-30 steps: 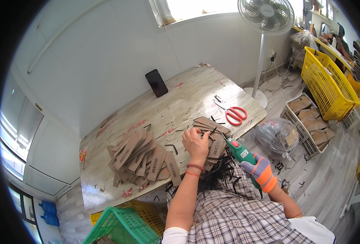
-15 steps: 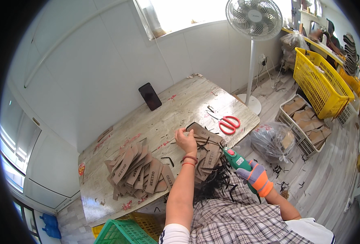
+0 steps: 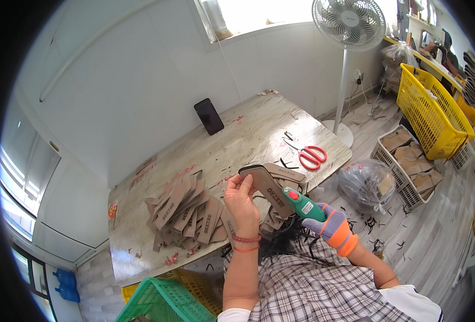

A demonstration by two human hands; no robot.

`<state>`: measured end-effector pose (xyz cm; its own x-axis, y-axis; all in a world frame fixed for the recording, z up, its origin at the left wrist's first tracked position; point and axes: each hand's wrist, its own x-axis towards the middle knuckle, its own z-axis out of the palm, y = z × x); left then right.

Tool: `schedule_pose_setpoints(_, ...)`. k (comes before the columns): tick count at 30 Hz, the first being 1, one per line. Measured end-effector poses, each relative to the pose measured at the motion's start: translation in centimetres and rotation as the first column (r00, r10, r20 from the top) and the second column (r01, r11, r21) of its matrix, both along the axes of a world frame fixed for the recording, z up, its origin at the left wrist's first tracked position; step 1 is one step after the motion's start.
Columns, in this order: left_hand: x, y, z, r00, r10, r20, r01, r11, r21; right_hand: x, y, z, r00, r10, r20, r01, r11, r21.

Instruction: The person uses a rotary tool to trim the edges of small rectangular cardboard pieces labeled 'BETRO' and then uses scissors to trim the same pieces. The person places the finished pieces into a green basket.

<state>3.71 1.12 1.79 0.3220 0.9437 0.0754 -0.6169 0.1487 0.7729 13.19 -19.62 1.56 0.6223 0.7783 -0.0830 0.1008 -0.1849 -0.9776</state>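
Note:
My left hand (image 3: 242, 203), bare with a red bracelet at the wrist, pinches a long brown flat piece (image 3: 266, 188) that has a black rounded end and dark printing. Wrapped in a grey and orange glove, my right hand (image 3: 333, 227) grips a green handheld power tool (image 3: 304, 205) with a red button. The tool's head meets the lower part of the piece; its tip is hidden. More brown pieces (image 3: 287, 174) lie behind and under the held one. To the left spreads a pile of similar pieces (image 3: 186, 212). Black scraps (image 3: 288, 240) gather at my lap.
On the table (image 3: 157, 182) are red-handled scissors (image 3: 312, 156) and a black phone (image 3: 209, 116) leaning on the wall. A standing fan (image 3: 349, 21), a clear plastic bag (image 3: 366, 185), and yellow (image 3: 430, 112) and white crates (image 3: 406, 163) stand right. A green basket (image 3: 165, 300) sits below.
My left hand has lifted a brown piece off the stack and tilted it toward me. The green tool in my right hand has come left, up against the piece.

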Motion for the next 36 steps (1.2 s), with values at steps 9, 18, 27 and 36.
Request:
schedule_pose_setpoints(9,-1.0,-1.7,-1.4,0.999,0.038,-0.027,-0.038,0.999,-0.004,-0.6,-0.2,-0.4,0.997,0.031,-0.073,-0.031,1.0,0.006)
schedule_pose_setpoints(18,-0.9,-2.4,-2.8,0.999,-0.004,-0.048,0.005,1.0,0.03,-0.3,-0.2,0.6,0.996,0.034,-0.079,-0.035,0.999,-0.008)
schedule_pose_setpoints(27,-1.2,-2.5,-1.5,0.992,0.009,-0.126,0.002,0.996,0.088,0.2,-0.4,-0.1,0.998,0.058,-0.009,-0.058,0.998,0.014)
schedule_pose_setpoints(36,-1.4,-1.9,-0.8,0.961,0.088,-0.262,-0.045,0.985,0.168,0.1,-0.4,0.4,0.993,0.108,-0.056,-0.11,0.993,-0.038)
